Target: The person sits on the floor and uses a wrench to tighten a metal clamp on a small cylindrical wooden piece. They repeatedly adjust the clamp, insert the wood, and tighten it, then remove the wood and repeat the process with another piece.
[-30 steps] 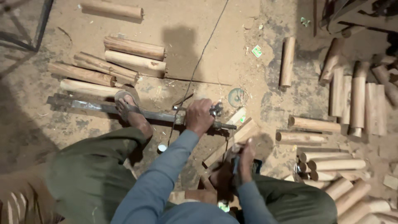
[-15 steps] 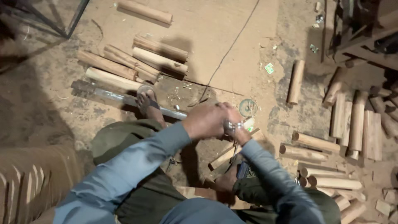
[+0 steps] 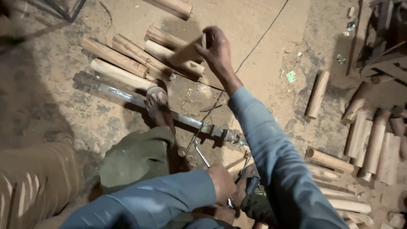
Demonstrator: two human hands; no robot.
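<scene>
A sandalled foot is pressing on a long metal bar lying on the dusty floor, with round wooden billets just beyond it. Low in the middle, the left hand is closing around a thin metal handle, though I cannot tell how tightly. Farther up and right, the right hand is pinching a short wooden piece above the billets.

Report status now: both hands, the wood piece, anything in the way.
Right hand gripping wood piece above stacked logs. Left hand low by metal handle. Foot on metal bar; nothing blocking.
</scene>
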